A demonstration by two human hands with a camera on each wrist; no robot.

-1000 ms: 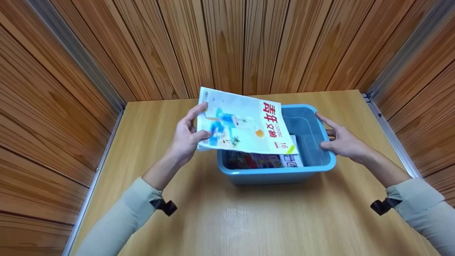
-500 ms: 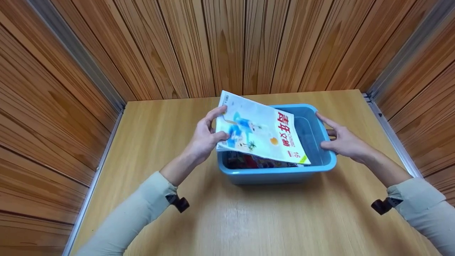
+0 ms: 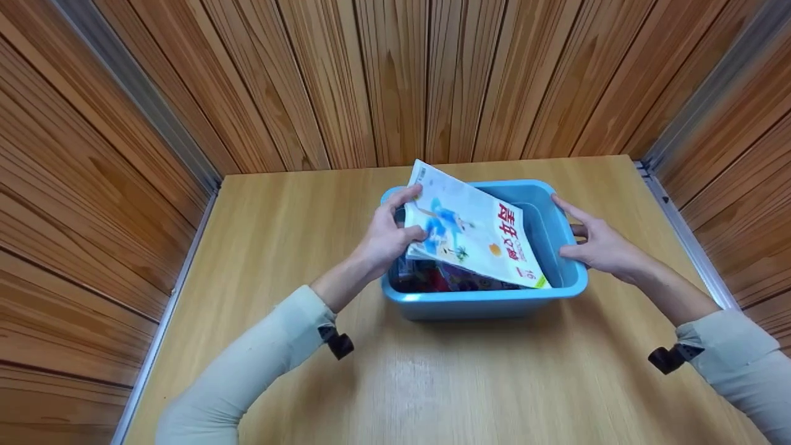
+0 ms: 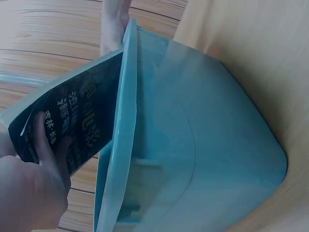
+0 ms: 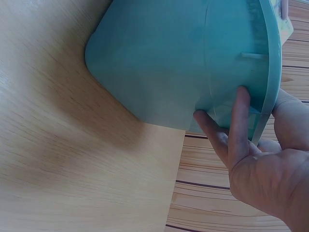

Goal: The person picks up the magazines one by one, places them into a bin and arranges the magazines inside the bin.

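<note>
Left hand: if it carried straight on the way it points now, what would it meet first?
Probably the blue bin: the left hand holds the magazine, tilted down into it, over other printed items. Depth is unclear.

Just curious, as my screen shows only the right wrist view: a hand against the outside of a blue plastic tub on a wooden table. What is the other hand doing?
Observer: The left hand grips a thin white magazine with red characters, tilted over the blue plastic tub.
Visitor: Is there anything inside the tub?
Observer: Yes, colourful printed matter lies at its bottom, under the magazine.
Visitor: What is on the magazine's underside?
Observer: The left wrist view shows a dark back cover with pale characters.
</note>
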